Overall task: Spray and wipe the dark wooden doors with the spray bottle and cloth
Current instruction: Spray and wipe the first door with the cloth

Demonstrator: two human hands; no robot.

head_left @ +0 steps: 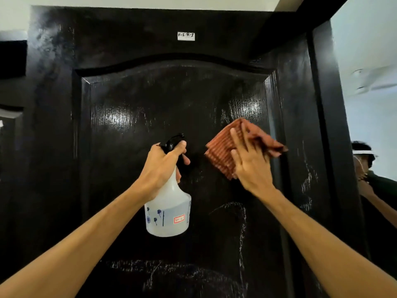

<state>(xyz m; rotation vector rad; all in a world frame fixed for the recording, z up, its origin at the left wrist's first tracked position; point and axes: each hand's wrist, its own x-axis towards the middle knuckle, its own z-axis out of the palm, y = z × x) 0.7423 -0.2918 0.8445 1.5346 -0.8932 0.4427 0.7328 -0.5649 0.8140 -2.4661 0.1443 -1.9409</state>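
Left hand [160,168] gripping one spray bottle [168,211], right hand [250,166] flat-fingered pressing one cloth [221,147], one dark door [150,100]

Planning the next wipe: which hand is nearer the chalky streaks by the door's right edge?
Right. The right hand, pressing the cloth, is just left of the streaks; the left hand, holding the spray bottle, is farther left.

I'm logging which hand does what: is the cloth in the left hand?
No, the right hand presses the cloth against the door, while the left hand grips the spray bottle.
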